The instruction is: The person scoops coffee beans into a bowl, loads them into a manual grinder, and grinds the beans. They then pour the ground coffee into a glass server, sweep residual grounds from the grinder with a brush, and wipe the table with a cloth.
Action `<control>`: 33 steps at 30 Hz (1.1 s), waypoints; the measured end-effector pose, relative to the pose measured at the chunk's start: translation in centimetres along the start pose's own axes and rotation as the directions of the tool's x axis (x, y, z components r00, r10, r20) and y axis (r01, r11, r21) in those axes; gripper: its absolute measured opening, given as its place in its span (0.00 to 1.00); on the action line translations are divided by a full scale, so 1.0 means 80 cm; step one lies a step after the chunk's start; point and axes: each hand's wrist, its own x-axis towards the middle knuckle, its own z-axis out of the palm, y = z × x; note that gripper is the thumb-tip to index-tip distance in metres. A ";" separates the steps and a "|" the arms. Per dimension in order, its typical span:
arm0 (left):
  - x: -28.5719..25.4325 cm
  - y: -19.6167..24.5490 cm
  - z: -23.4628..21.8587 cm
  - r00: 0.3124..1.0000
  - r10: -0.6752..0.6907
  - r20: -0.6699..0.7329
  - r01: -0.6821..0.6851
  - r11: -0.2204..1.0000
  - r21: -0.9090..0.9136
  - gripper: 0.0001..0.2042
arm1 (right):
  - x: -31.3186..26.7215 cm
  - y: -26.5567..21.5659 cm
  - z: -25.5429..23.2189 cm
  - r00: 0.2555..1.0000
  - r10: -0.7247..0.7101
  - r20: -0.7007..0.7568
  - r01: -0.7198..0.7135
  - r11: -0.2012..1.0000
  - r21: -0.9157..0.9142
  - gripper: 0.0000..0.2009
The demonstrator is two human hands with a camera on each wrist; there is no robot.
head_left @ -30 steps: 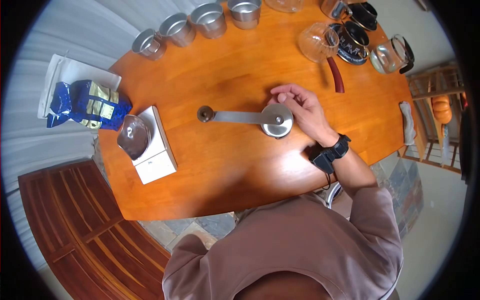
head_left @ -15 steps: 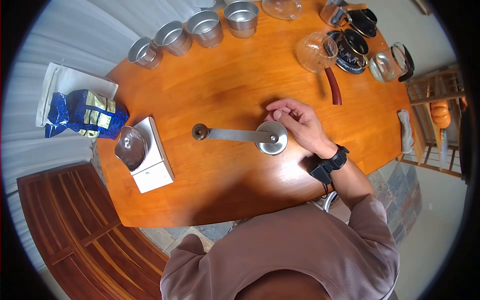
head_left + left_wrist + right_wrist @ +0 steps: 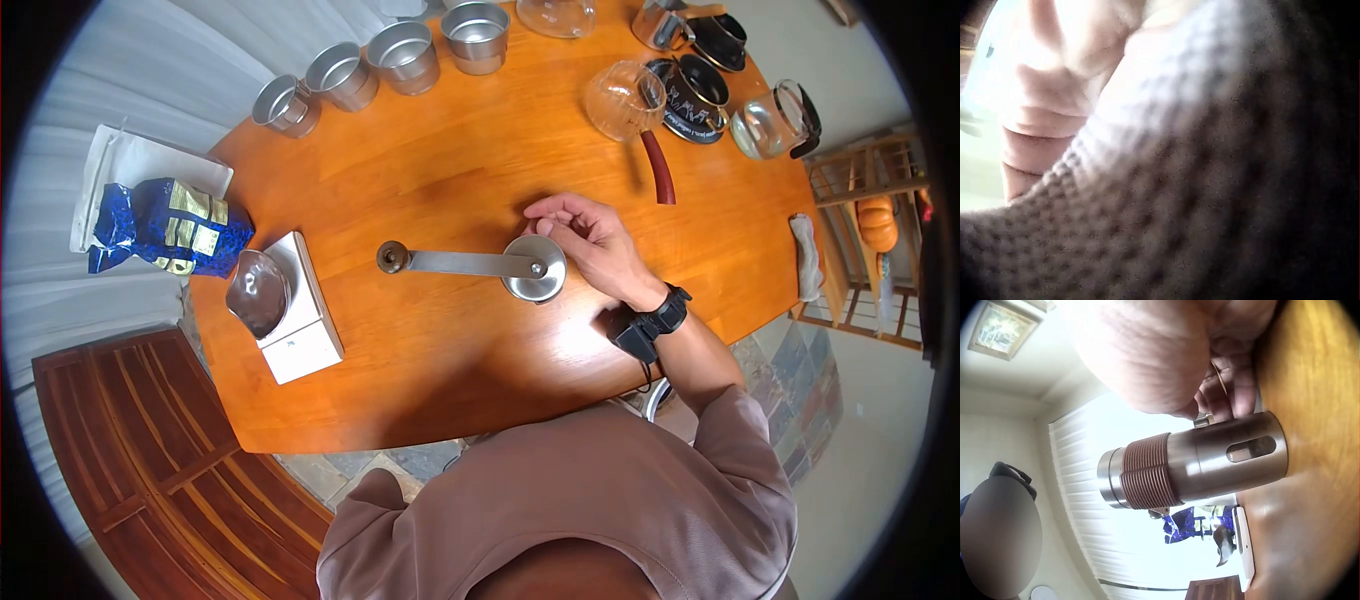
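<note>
A metal hand-crank coffee grinder (image 3: 533, 280) stands upright on the table, its flat crank arm (image 3: 460, 263) pointing left to a brown knob (image 3: 392, 257). From the side, in the right wrist view, the steel grinder body (image 3: 1210, 459) shows a ribbed brown band (image 3: 1146, 472) and a slot window. My right hand (image 3: 597, 250) rests close against its right side, fingers loosely bent, their tips partly behind the body. The left hand (image 3: 1054, 87) appears only in the left wrist view, overexposed beyond blurred textured cloth (image 3: 1135, 206); I cannot tell how its fingers lie.
At left a metal dish (image 3: 259, 295) sits on a white scale (image 3: 303, 345), near a blue bag (image 3: 190, 225). Several metal cups (image 3: 403, 60) line the far edge. At far right are a glass vessel with a red handle (image 3: 657, 168), black cup (image 3: 702, 82) and glass pot (image 3: 765, 130).
The head view has shifted slightly, moving the whole table scene down and a little left. My right hand stays beside the grinder, and the crank keeps its direction.
</note>
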 end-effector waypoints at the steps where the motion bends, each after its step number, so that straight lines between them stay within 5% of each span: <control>1: 0.001 0.001 -0.001 1.000 0.001 -0.001 -0.001 1.000 0.002 0.11 | 0.000 0.001 -0.001 1.000 -0.001 -0.001 0.001 1.000 -0.001 0.12; 33: 0.006 0.005 0.013 1.000 -0.007 -0.004 0.007 1.000 -0.019 0.11 | 0.000 0.005 -0.001 0.999 -0.048 0.008 0.049 0.997 -0.052 0.10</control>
